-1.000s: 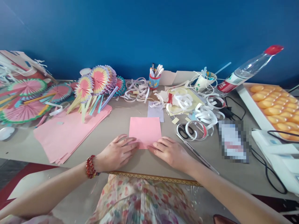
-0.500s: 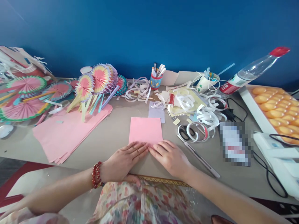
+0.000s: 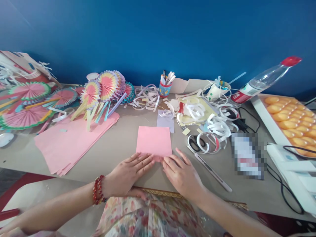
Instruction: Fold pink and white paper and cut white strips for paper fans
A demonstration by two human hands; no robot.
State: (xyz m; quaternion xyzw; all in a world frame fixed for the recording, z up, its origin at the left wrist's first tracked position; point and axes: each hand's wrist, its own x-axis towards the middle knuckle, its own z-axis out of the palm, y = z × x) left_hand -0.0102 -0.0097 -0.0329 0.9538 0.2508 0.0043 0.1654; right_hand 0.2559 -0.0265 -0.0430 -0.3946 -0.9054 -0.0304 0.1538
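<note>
A small pink paper sheet (image 3: pixel 154 141) lies flat on the grey table (image 3: pixel 118 141) in front of me. My left hand (image 3: pixel 129 172), with a red bead bracelet on the wrist, lies flat with its fingers stretched onto the sheet's near edge. My right hand (image 3: pixel 182 172) lies flat beside it, fingers spread, fingertips touching the sheet's near right corner. Neither hand holds anything.
A stack of pink sheets (image 3: pixel 71 140) lies to the left, with folded paper fans (image 3: pixel 103 87) behind it. Scissors (image 3: pixel 212 171) and curled white paper strips (image 3: pixel 212 123) lie to the right. A pen cup (image 3: pixel 164 88), a bottle (image 3: pixel 264 80) and a tray of orange pieces (image 3: pixel 293 115) are farther back.
Both hands slid together along the sheet's near edge, then drew slightly back toward me. The camera view shifted a little downward.
</note>
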